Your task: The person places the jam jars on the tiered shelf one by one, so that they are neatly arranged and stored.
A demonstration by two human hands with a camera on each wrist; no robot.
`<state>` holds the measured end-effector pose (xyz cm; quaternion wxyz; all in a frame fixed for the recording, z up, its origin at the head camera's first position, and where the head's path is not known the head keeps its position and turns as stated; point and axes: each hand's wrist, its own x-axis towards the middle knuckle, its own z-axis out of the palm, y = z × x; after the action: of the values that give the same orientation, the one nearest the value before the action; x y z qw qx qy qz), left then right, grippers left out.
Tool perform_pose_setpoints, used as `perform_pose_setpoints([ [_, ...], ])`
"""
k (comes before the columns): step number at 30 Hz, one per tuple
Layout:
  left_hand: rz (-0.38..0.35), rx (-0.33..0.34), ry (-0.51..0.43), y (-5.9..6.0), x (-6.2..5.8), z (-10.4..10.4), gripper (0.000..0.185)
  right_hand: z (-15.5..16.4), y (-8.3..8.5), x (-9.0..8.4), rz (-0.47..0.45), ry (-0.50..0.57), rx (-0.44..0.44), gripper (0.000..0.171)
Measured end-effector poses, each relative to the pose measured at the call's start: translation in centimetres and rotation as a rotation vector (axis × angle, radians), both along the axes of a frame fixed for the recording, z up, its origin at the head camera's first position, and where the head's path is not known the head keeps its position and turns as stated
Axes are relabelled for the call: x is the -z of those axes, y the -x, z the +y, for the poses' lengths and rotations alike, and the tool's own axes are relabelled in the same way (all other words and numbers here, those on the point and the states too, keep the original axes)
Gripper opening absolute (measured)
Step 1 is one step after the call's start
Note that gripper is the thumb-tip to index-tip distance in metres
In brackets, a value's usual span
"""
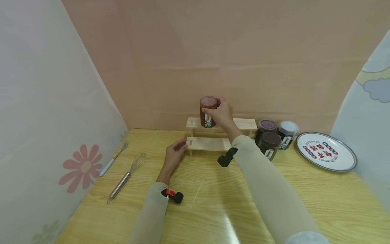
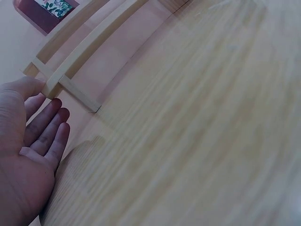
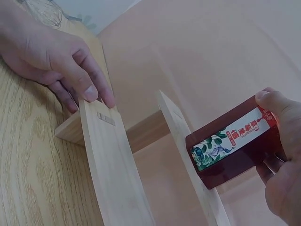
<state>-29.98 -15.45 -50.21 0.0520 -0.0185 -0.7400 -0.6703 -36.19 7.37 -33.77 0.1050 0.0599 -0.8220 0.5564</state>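
At rack, 12 o'clock of table: two hands working a stepped wooden rack (image 1: pixel 210 142).
Right hand: right hand (image 1: pixel 221 113) curled round a dark red jar (image 1: pixel 208 112), fingers and thumb wrapped on its upper half; jar upright, base at the rack's top step, left end.
Jar contact: could not tell if base sat on the step or hung just above it.
Left hand: left hand (image 1: pixel 174 155) at 9 o'clock of rack, fingers fairly straight, fingertips (image 3: pixel 89 92) pressed on the lower step's left end; held nothing.
Rack: two steps, lower one nearer the person, upper one against the pink backdrop.
Near rack, 3 o'clock: three more jars (image 1: pixel 269 135), two dark lids, one white lid; printed plate (image 1: pixel 326 150) further at 3 o'clock.
At 9 o'clock: whisk (image 1: pixel 126 176) and fork (image 1: pixel 114 157) lying on table (image 1: pixel 213 203).
Risk: top step looked narrow, jar tall; set off-centre it could tip off the edge. Light rack might slide or rock if left hand eased off.
Right wrist view only: jar's label (image 3: pixel 228 141) with leaf print, and left fingertips on the board.
Left wrist view only: open palm (image 2: pixel 28 155), rack's end leg on table; jar just a corner at top.
Head view only: spare jars, plate, utensils.
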Motion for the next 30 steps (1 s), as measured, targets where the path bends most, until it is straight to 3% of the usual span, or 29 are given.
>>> perform_pose_setpoints([
  [11,-0.019,0.025,0.009,0.3,-0.1,0.2,0.039,0.1,-0.1,0.3,0.032,0.015,0.012,0.071],
  [19,0.012,0.012,0.002,0.0,0.2,0.3,0.036,0.9,-0.8,0.0,0.002,0.08,-0.028,0.076],
  [30,0.027,0.014,0.036,0.4,0.4,-0.1,0.035,7.5,-1.2,-1.5,0.04,0.021,-0.035,0.081],
])
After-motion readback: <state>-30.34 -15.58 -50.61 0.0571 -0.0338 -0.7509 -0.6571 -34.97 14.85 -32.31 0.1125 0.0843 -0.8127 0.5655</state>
